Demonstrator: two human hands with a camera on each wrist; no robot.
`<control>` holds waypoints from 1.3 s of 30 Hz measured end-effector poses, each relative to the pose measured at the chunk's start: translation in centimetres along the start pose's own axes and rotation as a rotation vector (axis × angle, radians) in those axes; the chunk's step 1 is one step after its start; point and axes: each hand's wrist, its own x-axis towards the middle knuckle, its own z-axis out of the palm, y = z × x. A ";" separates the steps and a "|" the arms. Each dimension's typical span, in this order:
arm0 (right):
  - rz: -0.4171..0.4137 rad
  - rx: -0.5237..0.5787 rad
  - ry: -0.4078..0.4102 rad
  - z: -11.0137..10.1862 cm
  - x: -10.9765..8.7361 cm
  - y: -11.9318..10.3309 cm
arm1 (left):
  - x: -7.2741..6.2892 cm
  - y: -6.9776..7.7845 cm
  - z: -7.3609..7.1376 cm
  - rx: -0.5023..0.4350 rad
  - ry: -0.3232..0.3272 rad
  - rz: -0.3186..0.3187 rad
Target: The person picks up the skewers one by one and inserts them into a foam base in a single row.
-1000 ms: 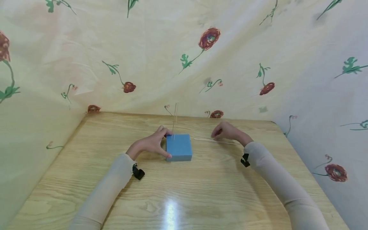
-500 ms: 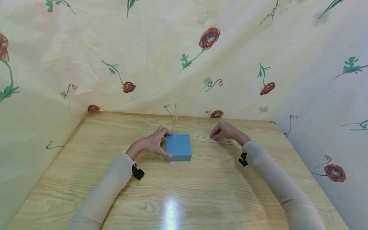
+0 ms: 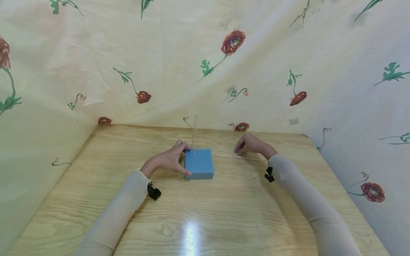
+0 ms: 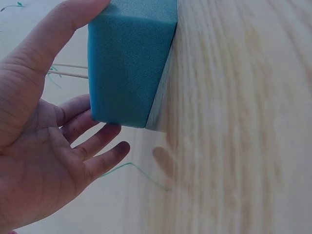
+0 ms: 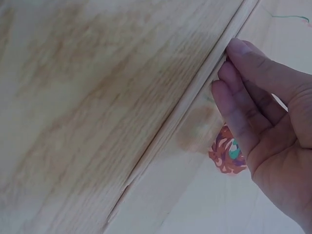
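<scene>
A square blue foam block (image 3: 199, 163) lies on the table, with two thin wooden sticks (image 3: 194, 133) standing upright near its back left corner. My left hand (image 3: 168, 158) holds the block from the left, thumb at the front and fingers at the back. The left wrist view shows the block's side (image 4: 129, 70) between that thumb and the fingers. To the right, several thin sticks (image 3: 225, 155) lie flat on the table. My right hand (image 3: 251, 145) pinches at them with thumb and forefinger. In the right wrist view, the sticks (image 5: 168, 122) run along the tabletop under the fingertips.
The wooden table (image 3: 179, 209) ends at a flowered cloth (image 3: 169, 71) hanging behind it and at both sides. Black straps (image 3: 154, 192) hang at both wrists. A light reflection shows on the table's front part.
My right hand and forearm have shifted slightly left, with the fingers still at the sticks. The left hand, the block and the upright sticks have stayed in place.
</scene>
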 end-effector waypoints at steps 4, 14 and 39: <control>0.001 0.003 -0.006 -0.1 0.1 0.0 | -0.1 -0.1 0.0 -0.006 -0.004 0.002; -0.042 -0.008 -0.037 -0.2 0.4 -0.2 | 0.1 -0.1 -0.1 -0.006 -0.011 -0.003; -0.019 0.044 -0.068 -0.5 0.4 0.1 | 0.0 -0.1 0.1 0.008 -0.010 0.011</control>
